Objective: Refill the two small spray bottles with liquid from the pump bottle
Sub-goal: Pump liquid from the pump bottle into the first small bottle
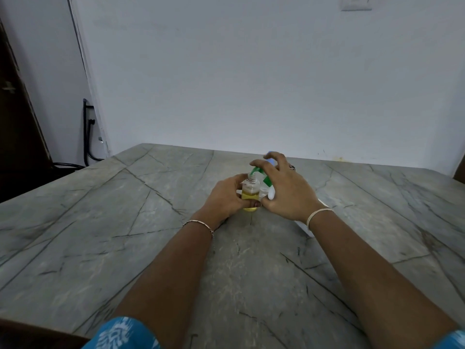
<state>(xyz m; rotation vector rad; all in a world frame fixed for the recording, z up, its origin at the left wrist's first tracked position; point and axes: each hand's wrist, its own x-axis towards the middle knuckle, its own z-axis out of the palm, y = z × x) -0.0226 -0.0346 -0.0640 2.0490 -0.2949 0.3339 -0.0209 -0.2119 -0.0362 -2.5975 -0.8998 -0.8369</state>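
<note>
A pale blue-grey plastered wall [251,71] is seen behind the scene, met at the left by a dark brown wooden door [15,122]. Against the wall a grey-green stone tabletop with dark veins [125,222] is set; its far edge runs along the wall foot, and its left edge slants off toward the door. Wide bare stone is left on both sides of the hands and in front of them, while little room is left between the hands and the far edge.

Both forearms are stretched to the middle of the slab. The right hand [286,192] is curled over the head of a white plastic pump bottle with a green spout [271,195], which is gripped from above and mostly hidden by the fingers. A white shape is seen under the right wrist; what it is cannot be told.

The left hand [226,195] is wrapped round a small clear plastic spray bottle partly filled with yellow liquid [250,191], which stands upright on the stone just beside the pump bottle. Its neck is uncapped, and the green spout is held right above it.
</note>
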